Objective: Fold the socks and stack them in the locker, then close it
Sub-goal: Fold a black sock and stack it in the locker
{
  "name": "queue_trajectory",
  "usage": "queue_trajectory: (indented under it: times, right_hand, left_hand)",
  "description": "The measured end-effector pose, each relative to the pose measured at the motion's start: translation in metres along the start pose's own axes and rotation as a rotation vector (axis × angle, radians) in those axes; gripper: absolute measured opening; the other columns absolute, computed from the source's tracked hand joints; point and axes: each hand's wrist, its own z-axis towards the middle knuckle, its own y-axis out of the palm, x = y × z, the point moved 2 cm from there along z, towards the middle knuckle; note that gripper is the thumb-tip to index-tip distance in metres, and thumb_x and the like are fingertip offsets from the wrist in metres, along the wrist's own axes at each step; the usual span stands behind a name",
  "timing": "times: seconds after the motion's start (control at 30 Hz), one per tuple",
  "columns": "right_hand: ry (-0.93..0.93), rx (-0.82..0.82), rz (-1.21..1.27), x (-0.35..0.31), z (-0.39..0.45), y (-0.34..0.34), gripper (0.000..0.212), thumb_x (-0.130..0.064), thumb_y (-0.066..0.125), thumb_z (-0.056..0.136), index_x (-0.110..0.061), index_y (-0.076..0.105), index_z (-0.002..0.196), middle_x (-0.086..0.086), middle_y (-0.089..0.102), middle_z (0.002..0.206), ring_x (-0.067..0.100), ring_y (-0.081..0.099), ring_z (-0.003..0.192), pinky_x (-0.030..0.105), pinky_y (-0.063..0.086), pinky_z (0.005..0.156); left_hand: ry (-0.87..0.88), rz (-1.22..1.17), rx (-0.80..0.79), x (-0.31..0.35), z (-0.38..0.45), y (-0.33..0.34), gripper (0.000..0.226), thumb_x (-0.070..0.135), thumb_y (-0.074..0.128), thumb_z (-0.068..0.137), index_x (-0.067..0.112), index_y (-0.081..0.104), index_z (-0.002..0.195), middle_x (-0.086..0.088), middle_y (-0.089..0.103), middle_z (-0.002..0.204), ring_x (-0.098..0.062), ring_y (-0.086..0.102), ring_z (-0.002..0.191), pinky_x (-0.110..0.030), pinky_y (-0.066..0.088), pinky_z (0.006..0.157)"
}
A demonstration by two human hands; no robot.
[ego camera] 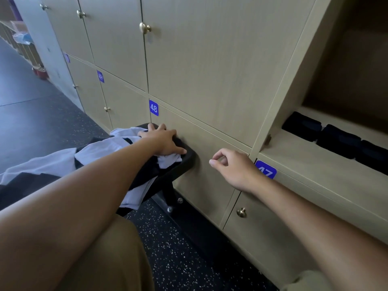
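Beige lockers point(210, 59) back a black stool point(184, 158) where the left hand point(161, 141) presses flat-fingered on a pale sock point(170, 159); the right hand point(233, 166), loosely curled and empty, should pinch its free end to fold squarely.

The right hand point(235, 166) covers part of the blue 47 label point(267, 170), the row of folded dark socks point(336, 139) in the open locker point(346, 85) runs off the right edge, and the left hand point(163, 141) hides some loose socks point(170, 159).
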Motion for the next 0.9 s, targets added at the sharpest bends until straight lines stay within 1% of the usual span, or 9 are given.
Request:
queue_trajectory:
  times: [0.13,0.23,0.33,0.53,0.63,0.7,0.8,0.87,0.9]
  right_hand:
    - [-0.002,-0.026,-0.020,0.000,0.006,0.005,0.023,-0.047,0.059,0.097,-0.029,0.062,0.110,-0.012,0.065,0.095,0.015,0.063,0.095,0.034,0.053,0.087]
    - [-0.001,-0.041,-0.028,-0.001,0.012,0.009,0.021,-0.048,0.059,0.097,-0.031,0.061,0.109,-0.013,0.064,0.095,0.016,0.063,0.096,0.036,0.053,0.089]
    - [-0.005,-0.038,-0.031,-0.004,0.019,0.011,0.022,-0.049,0.059,0.096,-0.031,0.062,0.109,-0.012,0.066,0.096,0.017,0.063,0.097,0.037,0.052,0.091]
    - [-0.034,-0.013,-0.018,-0.011,0.022,0.013,0.019,-0.048,0.060,0.095,-0.033,0.061,0.106,-0.011,0.067,0.097,0.017,0.064,0.096,0.036,0.052,0.089]
    - [-0.052,0.029,0.025,-0.015,0.019,0.009,0.018,-0.045,0.062,0.095,-0.031,0.063,0.106,-0.012,0.068,0.095,0.017,0.065,0.094,0.035,0.051,0.089]
    - [-0.062,0.065,0.082,-0.017,0.018,0.006,0.017,-0.044,0.063,0.093,-0.030,0.065,0.103,-0.012,0.070,0.091,0.016,0.067,0.090,0.036,0.053,0.088]
    - [-0.070,0.130,0.318,-0.028,0.015,0.001,0.014,-0.038,0.064,0.093,-0.027,0.065,0.100,-0.005,0.074,0.087,0.016,0.070,0.078,0.033,0.054,0.079]
    - [-0.078,0.147,0.494,-0.039,0.011,-0.007,0.012,-0.037,0.063,0.097,-0.027,0.062,0.103,-0.002,0.075,0.091,0.015,0.069,0.072,0.030,0.050,0.073]
    - [-0.076,0.138,0.581,-0.045,0.008,-0.010,0.014,-0.038,0.061,0.098,-0.026,0.061,0.106,-0.001,0.074,0.095,0.014,0.069,0.071,0.031,0.050,0.073]
  left_hand:
    - [0.057,0.046,0.071,-0.004,-0.001,-0.003,0.066,0.075,0.057,0.085,0.032,0.050,0.135,-0.005,0.047,0.139,-0.041,0.035,0.134,-0.055,0.041,0.098]
    - [0.172,0.021,0.186,-0.009,-0.002,-0.010,0.041,0.050,0.060,0.095,0.022,0.057,0.125,-0.011,0.056,0.125,-0.039,0.048,0.117,-0.045,0.043,0.093]
    - [0.237,-0.040,0.292,-0.017,-0.007,-0.016,0.021,0.025,0.058,0.097,0.014,0.061,0.114,-0.013,0.059,0.111,-0.037,0.057,0.104,-0.035,0.036,0.078]
    - [0.121,-0.273,0.554,-0.034,-0.023,-0.027,0.005,0.020,0.058,0.096,0.016,0.060,0.096,-0.001,0.056,0.092,-0.032,0.056,0.085,-0.034,0.037,0.065]
    - [0.108,-0.395,0.663,-0.036,-0.035,-0.047,0.010,0.021,0.062,0.097,0.012,0.065,0.101,-0.003,0.062,0.097,-0.027,0.052,0.079,-0.032,0.034,0.065]
    - [0.100,-0.504,0.715,-0.033,-0.048,-0.063,0.010,0.023,0.062,0.097,0.014,0.066,0.099,0.000,0.067,0.096,-0.025,0.057,0.078,-0.033,0.039,0.063]
    - [0.124,-1.008,0.583,-0.020,-0.066,-0.079,0.009,0.019,0.063,0.098,0.013,0.067,0.104,-0.003,0.071,0.096,-0.028,0.071,0.081,-0.041,0.062,0.062]
    - [0.150,-1.321,0.392,-0.007,-0.079,-0.082,0.017,0.018,0.061,0.101,0.008,0.063,0.114,-0.013,0.069,0.109,-0.031,0.074,0.087,-0.047,0.064,0.062]
    - [0.156,-1.384,0.324,0.000,-0.084,-0.082,0.021,0.020,0.060,0.103,0.006,0.059,0.117,-0.016,0.068,0.113,-0.031,0.075,0.087,-0.047,0.064,0.061]
